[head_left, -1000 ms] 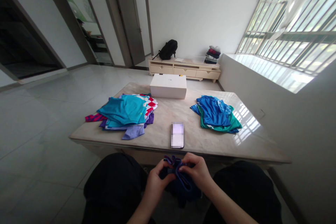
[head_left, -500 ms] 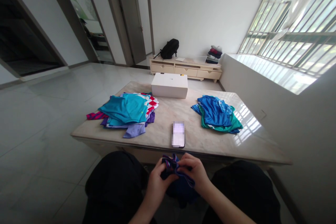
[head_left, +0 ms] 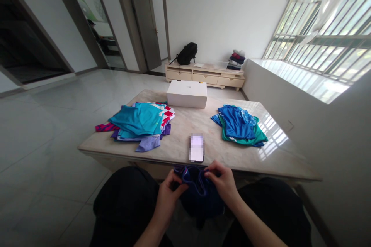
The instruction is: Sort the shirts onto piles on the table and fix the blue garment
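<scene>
A dark navy garment with a purple-striped edge hangs over my lap, just below the table's front edge. My left hand pinches its top edge on the left, and my right hand pinches the same edge on the right, holding it spread open between them. A phone lies on the marble table directly beyond my hands.
A loose pile of teal, purple and red-checked clothes lies on the table's left. A stack of blue and green clothes lies on the right. A white box stands at the far edge. Behind are a low cabinet and a black backpack.
My hands were close together, bunching the garment's edge. They have moved apart and slightly up, spreading the garment open toward the table edge.
</scene>
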Available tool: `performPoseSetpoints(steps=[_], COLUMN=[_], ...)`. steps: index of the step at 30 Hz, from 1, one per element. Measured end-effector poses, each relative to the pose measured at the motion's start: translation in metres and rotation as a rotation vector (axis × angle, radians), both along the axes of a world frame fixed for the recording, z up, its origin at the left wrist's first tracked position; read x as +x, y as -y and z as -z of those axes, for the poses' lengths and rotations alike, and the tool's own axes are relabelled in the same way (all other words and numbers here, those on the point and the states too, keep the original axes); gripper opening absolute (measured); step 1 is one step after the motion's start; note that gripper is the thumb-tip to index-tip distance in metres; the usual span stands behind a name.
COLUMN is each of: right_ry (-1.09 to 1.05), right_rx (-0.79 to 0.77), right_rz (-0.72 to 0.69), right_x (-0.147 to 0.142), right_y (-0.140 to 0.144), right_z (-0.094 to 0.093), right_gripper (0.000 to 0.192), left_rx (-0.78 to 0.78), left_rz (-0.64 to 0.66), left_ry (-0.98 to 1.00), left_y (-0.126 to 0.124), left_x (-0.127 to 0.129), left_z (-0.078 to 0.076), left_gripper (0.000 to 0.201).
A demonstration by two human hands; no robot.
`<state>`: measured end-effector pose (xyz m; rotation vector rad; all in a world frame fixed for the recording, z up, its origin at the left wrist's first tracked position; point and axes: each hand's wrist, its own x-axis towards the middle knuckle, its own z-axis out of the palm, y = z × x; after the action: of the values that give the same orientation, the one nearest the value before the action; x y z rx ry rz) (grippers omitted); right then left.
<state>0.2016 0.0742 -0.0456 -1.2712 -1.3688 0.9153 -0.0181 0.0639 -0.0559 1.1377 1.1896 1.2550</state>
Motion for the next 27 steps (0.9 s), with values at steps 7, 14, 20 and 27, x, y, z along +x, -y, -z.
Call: performPoseSetpoints(steps=[7, 14, 20, 27], right_ry=[0.038, 0.265, 0.409, -0.095], right_rx=[0.083, 0.222, 0.155, -0.319], right_rz=[0.072, -0.021, 0.174, -0.263], right_x=[0.042, 0.048, 0.037, 0.046], right_y=[-0.003, 0.039, 0.069, 0.096], right_z=[-0.031, -0.107, -0.131, -0.107], right_gripper=[0.024, 0.014, 0.019, 0.045], left_rx=[0.114, 0.28, 0.348, 0.409], left_rz=[0.005, 0.024, -0.061, -0.219], left_ry=[0.081, -0.137, -0.153, -0.363], left_y=[-0.006, 0.008, 0.031, 0.061], left_x=[-0.02, -0.036, -0.032, -0.048], left_z=[-0.022, -0.091, -0.125, -0.135], left_gripper=[0.025, 0.024, 0.026, 0.037])
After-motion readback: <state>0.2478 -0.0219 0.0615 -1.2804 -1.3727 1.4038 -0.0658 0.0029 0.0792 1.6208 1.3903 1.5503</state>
